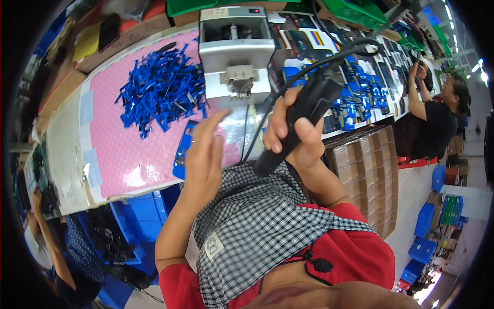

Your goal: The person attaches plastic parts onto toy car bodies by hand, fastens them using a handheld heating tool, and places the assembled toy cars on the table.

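My right hand (304, 141) is wrapped round a black corded electric screwdriver (318, 95), tilted over my lap at the table's front edge. Its cord runs up and also loops down past the silver screw feeder (221, 54). To the left, my left hand (203, 154) is raised with its fingers stretched out. Right beside that hand lies a blue plastic part (180, 157) with dark areas, partly covered by it. Whether the fingers touch this part I cannot tell.
A heap of blue strips (162, 90) lies on the pink mat (123, 165). Several blue units (355, 95) cover the right side of the bench. Beside my right arm stands a divided cardboard tray (368, 175). Co-workers are at both sides; blue bins (139, 216) stand below left.
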